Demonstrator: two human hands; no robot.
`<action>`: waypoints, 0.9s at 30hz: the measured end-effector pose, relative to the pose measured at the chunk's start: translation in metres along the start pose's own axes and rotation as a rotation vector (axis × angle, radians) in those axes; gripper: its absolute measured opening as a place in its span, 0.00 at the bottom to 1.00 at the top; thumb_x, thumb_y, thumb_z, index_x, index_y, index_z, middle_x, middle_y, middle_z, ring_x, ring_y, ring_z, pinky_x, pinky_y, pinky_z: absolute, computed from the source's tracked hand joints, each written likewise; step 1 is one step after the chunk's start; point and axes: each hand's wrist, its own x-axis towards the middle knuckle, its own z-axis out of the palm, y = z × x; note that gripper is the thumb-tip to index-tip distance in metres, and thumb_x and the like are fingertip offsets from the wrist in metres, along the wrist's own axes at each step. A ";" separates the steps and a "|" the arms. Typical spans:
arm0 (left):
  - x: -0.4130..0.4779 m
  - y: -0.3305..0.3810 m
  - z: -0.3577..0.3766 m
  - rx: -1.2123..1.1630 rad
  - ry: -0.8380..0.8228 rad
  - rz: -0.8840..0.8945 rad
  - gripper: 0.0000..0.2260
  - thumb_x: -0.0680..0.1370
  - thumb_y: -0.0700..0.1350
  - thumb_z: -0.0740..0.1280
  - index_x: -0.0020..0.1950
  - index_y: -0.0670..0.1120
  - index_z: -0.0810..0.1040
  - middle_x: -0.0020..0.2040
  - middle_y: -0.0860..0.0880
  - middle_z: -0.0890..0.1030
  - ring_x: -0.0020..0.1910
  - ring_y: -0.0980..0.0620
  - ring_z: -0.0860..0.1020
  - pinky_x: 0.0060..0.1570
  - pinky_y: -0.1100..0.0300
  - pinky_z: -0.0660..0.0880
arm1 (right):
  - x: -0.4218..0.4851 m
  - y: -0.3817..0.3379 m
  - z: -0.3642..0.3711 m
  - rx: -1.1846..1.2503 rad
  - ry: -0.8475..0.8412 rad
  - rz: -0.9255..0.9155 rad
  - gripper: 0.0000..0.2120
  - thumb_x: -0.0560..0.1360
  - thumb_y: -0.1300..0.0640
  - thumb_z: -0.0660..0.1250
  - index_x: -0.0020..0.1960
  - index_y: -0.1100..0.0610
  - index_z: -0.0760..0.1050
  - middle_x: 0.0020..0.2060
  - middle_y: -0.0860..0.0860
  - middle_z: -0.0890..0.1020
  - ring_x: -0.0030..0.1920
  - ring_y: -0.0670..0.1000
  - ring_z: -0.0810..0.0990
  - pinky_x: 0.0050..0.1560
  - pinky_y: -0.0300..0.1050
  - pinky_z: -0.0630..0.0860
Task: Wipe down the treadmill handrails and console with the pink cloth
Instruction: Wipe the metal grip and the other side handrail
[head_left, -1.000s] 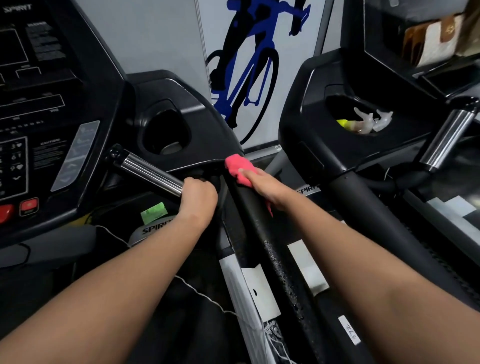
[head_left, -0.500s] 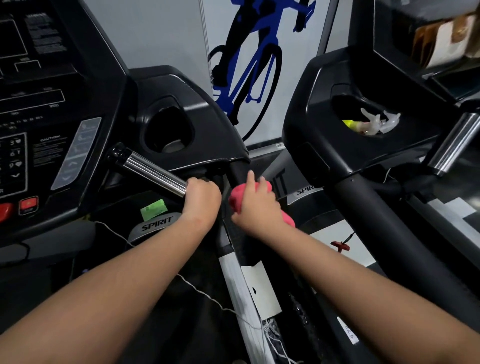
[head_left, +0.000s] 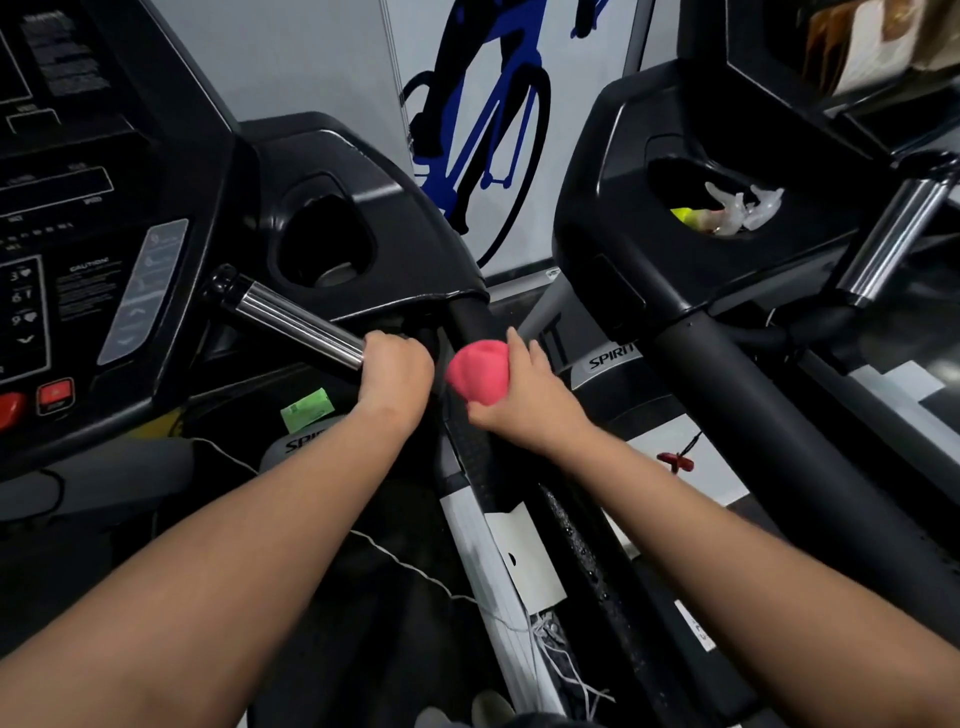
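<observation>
The right grip is curled round the pink cloth, bunched against the top of the black handrail; the left grip clasps the chrome sensor bar. Wadded so small, the cloth may well skip the rail's underside

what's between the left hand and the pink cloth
Only a narrow strip of black treadmill frame; left hand and pink cloth are apart, head view.

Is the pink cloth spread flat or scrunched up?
Scrunched up: the pink cloth bulges as a rounded wad gripped by the right hand on the handrail.
</observation>
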 end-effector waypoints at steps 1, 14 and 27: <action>0.000 0.001 0.000 0.006 0.004 0.000 0.12 0.79 0.36 0.57 0.59 0.43 0.75 0.56 0.48 0.79 0.55 0.49 0.79 0.51 0.58 0.70 | -0.013 0.000 0.005 -0.079 0.025 -0.002 0.48 0.69 0.47 0.70 0.77 0.52 0.42 0.76 0.60 0.49 0.70 0.64 0.63 0.66 0.54 0.64; 0.004 0.000 0.005 -0.035 -0.019 -0.038 0.11 0.78 0.36 0.58 0.56 0.44 0.76 0.52 0.48 0.81 0.51 0.49 0.80 0.49 0.58 0.70 | 0.083 -0.045 -0.013 0.093 -0.039 -0.016 0.52 0.65 0.53 0.75 0.77 0.59 0.44 0.73 0.61 0.57 0.69 0.60 0.65 0.67 0.53 0.67; 0.001 0.001 0.002 -0.041 -0.071 -0.068 0.07 0.76 0.35 0.62 0.52 0.43 0.73 0.45 0.50 0.82 0.44 0.51 0.81 0.42 0.59 0.67 | 0.037 0.088 0.043 1.411 -0.636 0.325 0.36 0.70 0.31 0.59 0.50 0.64 0.81 0.48 0.62 0.82 0.44 0.58 0.81 0.51 0.53 0.77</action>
